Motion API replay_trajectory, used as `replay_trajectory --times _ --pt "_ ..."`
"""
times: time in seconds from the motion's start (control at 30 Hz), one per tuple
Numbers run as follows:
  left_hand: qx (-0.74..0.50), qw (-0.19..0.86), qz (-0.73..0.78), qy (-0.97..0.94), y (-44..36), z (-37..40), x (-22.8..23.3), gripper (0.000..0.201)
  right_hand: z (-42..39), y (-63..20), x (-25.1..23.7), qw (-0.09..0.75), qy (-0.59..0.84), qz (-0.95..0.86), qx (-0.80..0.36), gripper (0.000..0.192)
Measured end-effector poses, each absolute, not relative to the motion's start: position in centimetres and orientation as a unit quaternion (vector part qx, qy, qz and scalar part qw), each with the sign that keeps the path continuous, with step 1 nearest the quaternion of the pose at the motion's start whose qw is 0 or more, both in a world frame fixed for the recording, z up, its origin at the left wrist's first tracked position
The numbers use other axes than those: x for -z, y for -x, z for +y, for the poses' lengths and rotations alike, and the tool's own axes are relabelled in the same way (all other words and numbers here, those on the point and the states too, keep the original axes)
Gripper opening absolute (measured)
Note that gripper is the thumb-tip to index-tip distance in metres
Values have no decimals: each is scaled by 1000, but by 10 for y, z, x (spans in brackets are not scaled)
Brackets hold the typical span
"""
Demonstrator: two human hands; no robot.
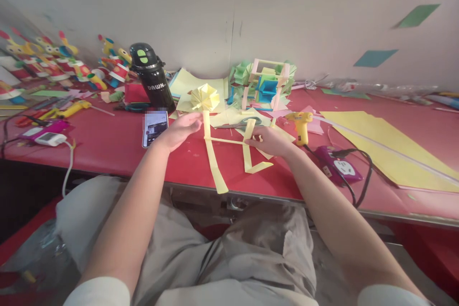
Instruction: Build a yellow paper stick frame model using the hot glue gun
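A pale yellow paper strip frame (212, 155) lies in front of me, with two long strips joined by a thin crossbar. My right hand (268, 140) is closed, its fingers pinching the frame where the crossbar meets the right strip. That strip folds sharply at its lower end. Beside the left strip, my left hand (180, 130) is open with its fingers stretched out; whether the fingertips touch the paper I cannot tell. A pleated yellow paper rosette (205, 97) sits at the top of the left strip. Scissors (247, 122) lie behind the frame, partly covered by it.
A yellow glue gun (301, 124) and purple power strip (339, 165) are right, near yellow paper sheets (390, 148). A black bottle (150, 76) and phone (155, 127) are left. A folded-paper model (267, 86) stands behind. Another glue gun (73, 109) lies far left.
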State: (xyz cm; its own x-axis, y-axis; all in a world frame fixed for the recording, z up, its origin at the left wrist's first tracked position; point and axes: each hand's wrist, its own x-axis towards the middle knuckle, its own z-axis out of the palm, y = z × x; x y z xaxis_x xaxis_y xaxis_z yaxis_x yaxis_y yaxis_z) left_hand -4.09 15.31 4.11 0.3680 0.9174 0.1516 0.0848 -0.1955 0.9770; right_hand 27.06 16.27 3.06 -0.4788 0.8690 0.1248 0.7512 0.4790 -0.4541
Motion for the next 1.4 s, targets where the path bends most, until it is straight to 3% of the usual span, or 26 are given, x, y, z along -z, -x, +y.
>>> replay_trajectory --times 0.13,0.3,0.43,0.57,0.63,0.83,1.4 --pt "-412 465 361 -696 43 148 -46 116 162 -270 -31 168 487 -839 -177 20" --pt "-424 444 319 -722 41 137 -59 127 160 -270 -34 163 498 -834 -170 20" --pt "-462 416 348 -702 33 138 -60 107 160 -269 -35 159 498 -836 -168 20" --pt "-578 338 400 -626 17 146 -52 44 160 -269 -33 163 495 -836 -171 21" --pt "-603 332 397 -607 9 147 -48 31 160 -269 -34 160 497 -835 -172 21" --pt "-603 345 388 -606 -4 140 -46 24 158 -267 -36 158 505 -830 -177 21" --pt "-493 368 391 -685 -10 134 -50 27 158 -268 -36 165 500 -831 -181 21"
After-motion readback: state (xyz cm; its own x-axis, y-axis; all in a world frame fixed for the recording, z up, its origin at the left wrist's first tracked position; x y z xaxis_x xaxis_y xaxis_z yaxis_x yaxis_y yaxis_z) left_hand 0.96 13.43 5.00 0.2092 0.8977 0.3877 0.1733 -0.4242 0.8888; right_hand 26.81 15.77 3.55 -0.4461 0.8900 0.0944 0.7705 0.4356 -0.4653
